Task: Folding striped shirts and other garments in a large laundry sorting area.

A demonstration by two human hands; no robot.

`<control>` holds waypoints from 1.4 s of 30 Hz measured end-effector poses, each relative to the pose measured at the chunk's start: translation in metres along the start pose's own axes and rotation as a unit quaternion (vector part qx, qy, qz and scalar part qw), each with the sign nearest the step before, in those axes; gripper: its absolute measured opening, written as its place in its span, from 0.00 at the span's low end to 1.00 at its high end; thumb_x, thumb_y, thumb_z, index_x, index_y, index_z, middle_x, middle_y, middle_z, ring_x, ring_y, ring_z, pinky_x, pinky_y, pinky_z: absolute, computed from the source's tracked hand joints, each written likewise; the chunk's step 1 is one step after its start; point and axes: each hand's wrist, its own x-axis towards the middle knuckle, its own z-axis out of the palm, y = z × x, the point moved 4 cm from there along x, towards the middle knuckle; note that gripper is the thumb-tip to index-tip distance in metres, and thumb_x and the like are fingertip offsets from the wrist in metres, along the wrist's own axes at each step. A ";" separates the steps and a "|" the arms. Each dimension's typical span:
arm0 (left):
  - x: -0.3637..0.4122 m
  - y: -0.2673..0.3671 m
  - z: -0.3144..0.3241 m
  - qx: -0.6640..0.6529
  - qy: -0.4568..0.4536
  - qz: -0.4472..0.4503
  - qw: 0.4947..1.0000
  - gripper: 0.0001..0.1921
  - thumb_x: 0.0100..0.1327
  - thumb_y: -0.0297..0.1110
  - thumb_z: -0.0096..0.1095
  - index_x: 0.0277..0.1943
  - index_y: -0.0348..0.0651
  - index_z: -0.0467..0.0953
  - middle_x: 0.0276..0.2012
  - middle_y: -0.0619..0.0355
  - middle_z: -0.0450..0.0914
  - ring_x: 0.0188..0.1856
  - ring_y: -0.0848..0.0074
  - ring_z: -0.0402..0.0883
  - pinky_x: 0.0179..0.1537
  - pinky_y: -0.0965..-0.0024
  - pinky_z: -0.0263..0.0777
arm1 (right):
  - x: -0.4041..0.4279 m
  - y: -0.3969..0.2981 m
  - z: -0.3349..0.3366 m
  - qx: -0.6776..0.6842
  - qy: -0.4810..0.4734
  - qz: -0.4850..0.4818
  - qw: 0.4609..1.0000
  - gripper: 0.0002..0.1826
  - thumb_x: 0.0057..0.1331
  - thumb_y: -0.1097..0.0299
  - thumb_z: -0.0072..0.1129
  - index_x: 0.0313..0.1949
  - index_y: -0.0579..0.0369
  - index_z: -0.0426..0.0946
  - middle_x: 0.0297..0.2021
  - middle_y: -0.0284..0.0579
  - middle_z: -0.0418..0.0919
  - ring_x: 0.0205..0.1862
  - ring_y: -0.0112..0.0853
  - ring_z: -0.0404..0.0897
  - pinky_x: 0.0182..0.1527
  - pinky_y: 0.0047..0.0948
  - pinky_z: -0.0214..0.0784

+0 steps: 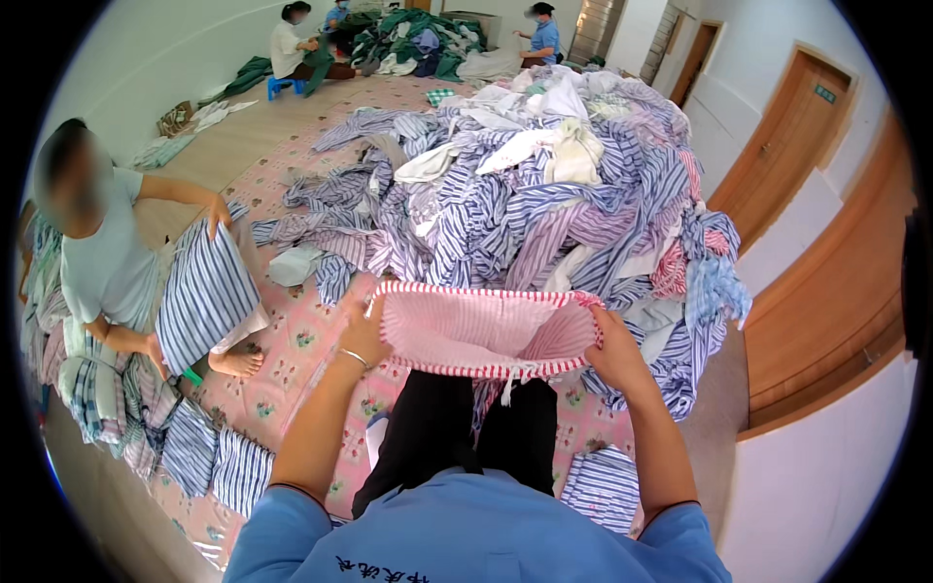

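Note:
Stretched between my hands is a red-and-white striped garment [466, 321], probably trousers, its waist opening spread wide so the pale pink inside shows. My left hand [364, 331] grips the left end of the opening, and a bracelet sits on that wrist. At the other end my right hand [616, 350] is closed on the edge. White drawstring ends [510, 390] dangle from the near edge above my black-trousered legs [437, 430]. Just beyond the garment rises a large heap of striped clothes [474, 211], mostly blue and white.
A person [109, 255] at left handles a blue-striped cloth [208, 291] beside folded stacks [95, 386]. Folded striped clothes [601, 488] lie by my right side on the pink floral floor sheet [291, 393]. Several people sit near a green heap [415, 44] at the back. Wooden doors [791, 138] line the right wall.

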 end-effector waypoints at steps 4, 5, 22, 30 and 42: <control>-0.018 -0.007 0.040 -0.067 0.002 0.183 0.981 0.30 0.47 0.22 0.61 0.57 0.46 0.68 0.51 0.45 0.71 0.50 0.55 0.74 0.51 0.61 0.69 | 0.005 0.024 0.001 -0.086 0.079 -0.017 0.993 0.25 0.49 0.76 0.53 0.50 0.66 0.70 0.43 0.65 0.72 0.46 0.56 0.73 0.49 0.44 0.66; -0.022 0.005 0.025 -0.092 -0.045 0.299 0.949 0.24 0.48 0.21 0.58 0.52 0.46 0.74 0.49 0.47 0.73 0.49 0.56 0.75 0.49 0.61 0.70 | 0.008 0.049 0.001 -0.162 0.030 0.031 0.986 0.20 0.49 0.74 0.53 0.44 0.65 0.73 0.38 0.65 0.74 0.43 0.56 0.74 0.46 0.45 0.66; 0.025 0.073 -0.199 -0.074 -0.061 0.437 0.894 0.15 0.49 0.18 0.50 0.39 0.40 0.79 0.37 0.48 0.75 0.41 0.55 0.75 0.41 0.62 0.69 | 0.069 0.042 -0.109 -0.013 0.183 -0.005 0.983 0.22 0.48 0.82 0.44 0.44 0.62 0.76 0.51 0.56 0.70 0.55 0.48 0.69 0.55 0.33 0.63; -0.002 0.052 -0.188 -0.128 0.058 0.238 0.961 0.17 0.51 0.19 0.52 0.45 0.40 0.78 0.41 0.50 0.74 0.41 0.60 0.75 0.43 0.67 0.71 | 0.000 -0.029 -0.083 -0.010 0.039 -0.027 0.999 0.33 0.47 0.83 0.48 0.58 0.61 0.64 0.58 0.58 0.61 0.62 0.49 0.62 0.61 0.33 0.55; -0.093 0.139 0.033 -0.116 -0.130 0.515 0.839 0.34 0.50 0.29 0.65 0.62 0.58 0.66 0.57 0.48 0.66 0.54 0.58 0.72 0.53 0.62 0.68 | -0.023 -0.102 -0.021 0.030 -0.063 -0.092 0.993 0.31 0.49 0.85 0.46 0.56 0.64 0.62 0.58 0.61 0.58 0.49 0.53 0.71 0.48 0.34 0.67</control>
